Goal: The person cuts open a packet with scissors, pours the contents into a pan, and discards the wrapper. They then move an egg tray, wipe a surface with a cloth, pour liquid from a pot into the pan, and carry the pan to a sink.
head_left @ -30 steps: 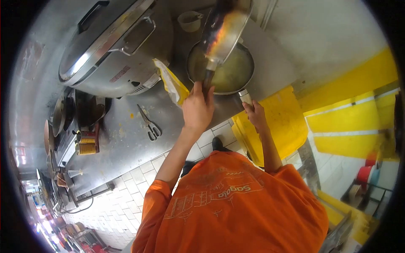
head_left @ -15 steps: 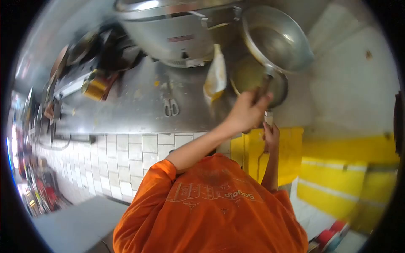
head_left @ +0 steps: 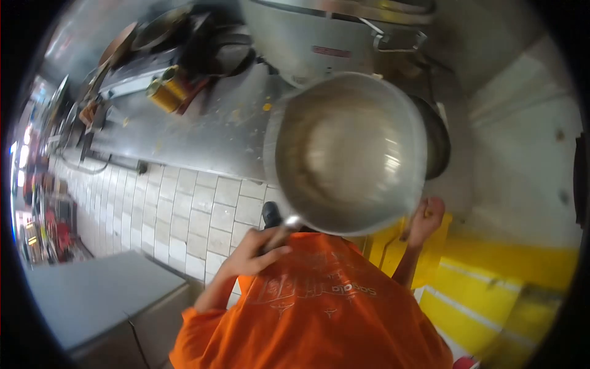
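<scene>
My left hand [head_left: 257,251] is closed round the handle of a large, deep metal pan [head_left: 350,154]. The pan is tilted, with its wide inside facing me, and only faint brownish marks show in it. My right hand [head_left: 425,220] is closed beside the pan's lower right rim; what it grips is too small to make out. Behind the big pan, a dark round pan [head_left: 437,141] is partly hidden. Past both stands a big silver pot [head_left: 313,43] with a wire handle.
The steel counter [head_left: 215,132] has crumbs and a yellow spot on it. Yellow tins [head_left: 165,95] and dark pans [head_left: 233,54] stand at the back left. Yellow crates [head_left: 473,295] are at the lower right, and a grey surface [head_left: 101,295] is at the lower left.
My left hand has brought the big pan left and nearer to me, and it now hides the scissors and the white pouch. My right hand has moved slightly right.
</scene>
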Available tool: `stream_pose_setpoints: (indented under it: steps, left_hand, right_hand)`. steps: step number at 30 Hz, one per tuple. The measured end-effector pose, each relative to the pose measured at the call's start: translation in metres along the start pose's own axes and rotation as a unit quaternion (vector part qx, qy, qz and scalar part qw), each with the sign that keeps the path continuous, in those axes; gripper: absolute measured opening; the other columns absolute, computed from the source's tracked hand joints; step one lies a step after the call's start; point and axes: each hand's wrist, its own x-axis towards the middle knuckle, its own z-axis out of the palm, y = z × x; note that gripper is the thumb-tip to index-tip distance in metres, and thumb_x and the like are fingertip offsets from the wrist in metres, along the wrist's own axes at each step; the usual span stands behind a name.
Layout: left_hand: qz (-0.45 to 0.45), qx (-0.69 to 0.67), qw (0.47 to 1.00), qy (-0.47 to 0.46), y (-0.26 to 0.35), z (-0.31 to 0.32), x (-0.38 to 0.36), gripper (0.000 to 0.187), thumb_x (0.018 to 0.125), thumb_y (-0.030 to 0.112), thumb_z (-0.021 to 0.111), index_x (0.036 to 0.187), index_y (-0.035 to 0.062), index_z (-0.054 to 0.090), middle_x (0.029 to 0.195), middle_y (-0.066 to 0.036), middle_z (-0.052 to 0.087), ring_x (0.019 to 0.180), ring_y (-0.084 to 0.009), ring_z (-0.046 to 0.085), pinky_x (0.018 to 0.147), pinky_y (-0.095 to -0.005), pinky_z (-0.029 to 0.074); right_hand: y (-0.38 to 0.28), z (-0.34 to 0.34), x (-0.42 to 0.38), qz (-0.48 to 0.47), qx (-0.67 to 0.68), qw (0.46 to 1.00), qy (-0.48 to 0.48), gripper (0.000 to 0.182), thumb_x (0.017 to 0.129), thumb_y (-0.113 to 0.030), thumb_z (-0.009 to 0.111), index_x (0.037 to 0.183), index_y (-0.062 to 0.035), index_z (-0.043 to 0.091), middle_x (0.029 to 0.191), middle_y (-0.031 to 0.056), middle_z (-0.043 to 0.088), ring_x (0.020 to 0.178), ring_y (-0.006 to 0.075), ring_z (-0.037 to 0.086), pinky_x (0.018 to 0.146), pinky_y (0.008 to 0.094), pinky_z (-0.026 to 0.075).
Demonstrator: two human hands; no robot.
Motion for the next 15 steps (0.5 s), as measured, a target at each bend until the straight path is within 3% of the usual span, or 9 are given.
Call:
stream_pose_setpoints:
  steps: [2, 5, 7, 8, 10, 13, 15]
  left_hand:
    - [-0.176, -0.165, 0.967, 0.081, 0.006, -0.004, -0.024, 0.016, 0.085, 0.014, 0.050, 0.077, 0.0008, 0.048, 0.046, -0.002, 0.042, 0.038, -0.0080, 0.040, 0.038, -0.0227, 0.031]
    - [-0.191, -0.185, 0.938, 0.222, -0.017, -0.010, -0.036, 0.016, 0.087, 0.014, 0.046, 0.077, 0.0028, 0.044, 0.045, -0.002, 0.043, 0.030, -0.0074, 0.037, 0.030, -0.0208, 0.028]
    - [-0.187, -0.144, 0.927, 0.290, -0.054, -0.023, -0.036, 0.020, 0.089, 0.018, 0.046, 0.073, 0.0062, 0.041, 0.046, 0.000, 0.040, 0.030, -0.0074, 0.036, 0.029, -0.0209, 0.027]
    - [-0.189, -0.112, 0.925, 0.310, -0.073, -0.033, -0.034, 0.023, 0.089, 0.020, 0.047, 0.072, 0.0073, 0.040, 0.047, 0.001, 0.038, 0.031, -0.0074, 0.035, 0.029, -0.0210, 0.027]
    - [-0.205, -0.235, 0.877, 0.365, -0.100, -0.053, -0.027, 0.025, 0.089, 0.023, 0.048, 0.071, 0.0083, 0.039, 0.048, 0.002, 0.035, 0.031, -0.0074, 0.033, 0.029, -0.0216, 0.026]
    - [-0.187, -0.227, 0.882, 0.368, -0.137, -0.092, -0.009, 0.027, 0.090, 0.024, 0.047, 0.070, 0.0090, 0.037, 0.049, 0.002, 0.035, 0.034, -0.0071, 0.033, 0.030, -0.0218, 0.027]
    - [-0.171, -0.257, 0.880, 0.360, -0.148, -0.109, 0.002, 0.026, 0.090, 0.026, 0.048, 0.072, 0.0078, 0.040, 0.050, 0.001, 0.037, 0.036, -0.0073, 0.036, 0.032, -0.0218, 0.028]
  right_hand:
    - [-0.044, 0.001, 0.008, 0.047, 0.072, 0.996, -0.016, 0.022, 0.080, -0.015, 0.062, 0.096, -0.0024, 0.055, 0.093, 0.0092, 0.059, 0.078, 0.0168, 0.056, 0.064, 0.0290, 0.045]
    - [-0.093, 0.033, 0.009, 0.076, 0.188, 0.965, -0.167, 0.035, 0.076, -0.019, 0.066, 0.104, -0.0026, 0.052, 0.095, 0.0093, 0.059, 0.076, 0.0132, 0.056, 0.062, 0.0263, 0.046]
    - [-0.095, 0.077, -0.001, 0.001, 0.197, 0.957, -0.213, 0.048, 0.074, -0.024, 0.069, 0.112, -0.0031, 0.049, 0.101, 0.0110, 0.057, 0.083, 0.0163, 0.056, 0.064, 0.0286, 0.047]
    - [-0.105, 0.092, -0.002, -0.003, 0.201, 0.955, -0.217, 0.048, 0.074, -0.024, 0.069, 0.112, -0.0031, 0.049, 0.101, 0.0110, 0.057, 0.083, 0.0163, 0.056, 0.064, 0.0286, 0.047]
    - [-0.125, 0.118, -0.006, 0.003, 0.183, 0.963, -0.198, 0.055, 0.074, -0.028, 0.069, 0.117, -0.0027, 0.046, 0.105, 0.0137, 0.055, 0.091, 0.0235, 0.054, 0.072, 0.0340, 0.046]
    - [-0.134, 0.152, 0.001, -0.042, 0.134, 0.980, -0.144, 0.057, 0.074, -0.033, 0.067, 0.118, -0.0023, 0.047, 0.106, 0.0163, 0.055, 0.097, 0.0306, 0.050, 0.081, 0.0389, 0.042]
    - [-0.136, 0.171, 0.010, -0.034, 0.121, 0.983, -0.134, 0.055, 0.076, -0.033, 0.065, 0.117, -0.0020, 0.048, 0.108, 0.0178, 0.055, 0.098, 0.0306, 0.052, 0.078, 0.0377, 0.044]
